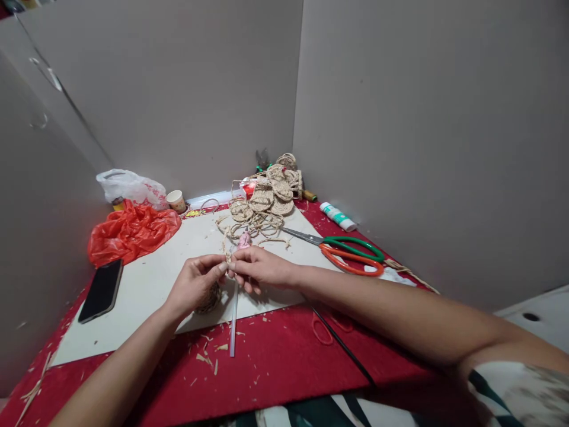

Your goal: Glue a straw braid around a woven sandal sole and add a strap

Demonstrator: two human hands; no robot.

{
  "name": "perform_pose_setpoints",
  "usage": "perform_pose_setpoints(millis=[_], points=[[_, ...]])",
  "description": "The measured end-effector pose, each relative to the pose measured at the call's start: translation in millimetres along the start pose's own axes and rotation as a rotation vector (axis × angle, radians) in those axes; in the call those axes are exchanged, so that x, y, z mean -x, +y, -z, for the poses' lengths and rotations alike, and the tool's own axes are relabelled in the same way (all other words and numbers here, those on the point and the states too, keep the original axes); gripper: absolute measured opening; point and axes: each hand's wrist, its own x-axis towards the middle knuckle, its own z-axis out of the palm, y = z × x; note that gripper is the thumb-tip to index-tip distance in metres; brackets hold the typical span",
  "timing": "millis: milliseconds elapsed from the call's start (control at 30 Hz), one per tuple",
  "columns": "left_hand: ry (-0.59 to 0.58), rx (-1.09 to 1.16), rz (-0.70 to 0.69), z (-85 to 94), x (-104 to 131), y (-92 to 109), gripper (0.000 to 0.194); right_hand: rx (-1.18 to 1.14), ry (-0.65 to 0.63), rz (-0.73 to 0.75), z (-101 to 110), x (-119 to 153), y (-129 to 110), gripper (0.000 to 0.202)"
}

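My left hand [200,281] and my right hand [262,267] meet over the white board [151,302], fingertips pinched close together. Between them they grip a thin pale straw cord [228,258], its lower part hidden by the fingers. Partly covered by my left hand, a dark round woven coil [210,299] rests on the board. A translucent glue stick [233,323] juts toward me from below the fingers. Just beyond my right hand is a small pink object [244,240] whose kind I cannot make out. Coiled straw braid pieces [262,198] are heaped farther back.
Big scissors [351,252] with green and orange handles lie right, near a white-green tube [338,216]. At left are a phone [101,290], red plastic bag [136,231], white bag [133,188] and paper cup [176,201]. Straw scraps litter the red cloth [267,367]. Grey walls enclose the back.
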Motion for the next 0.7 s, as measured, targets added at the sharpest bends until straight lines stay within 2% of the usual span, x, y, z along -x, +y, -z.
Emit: perform_pose_setpoints(millis=[267, 467, 533, 700], points=[[0.105, -0.001, 0.077, -1.6, -1.8, 1.3, 0.028, 0.073, -0.024, -0.031, 2.2, -1.6, 4.7, 0.019], [0.137, -0.086, 0.038, -3.1, -2.7, -1.4, 0.020, 0.092, 0.028, -0.047, 1.0, -3.3, 5.1, 0.019], [0.130, -0.102, 0.043, -3.2, -3.1, -2.1, 0.017, 0.096, 0.030, -0.049, 0.5, -4.1, 5.8, 0.020], [0.027, -0.067, 0.080, -1.3, -3.7, -4.9, 0.012, 0.107, 0.025, -0.064, -0.1, -5.3, 7.0, 0.020]])
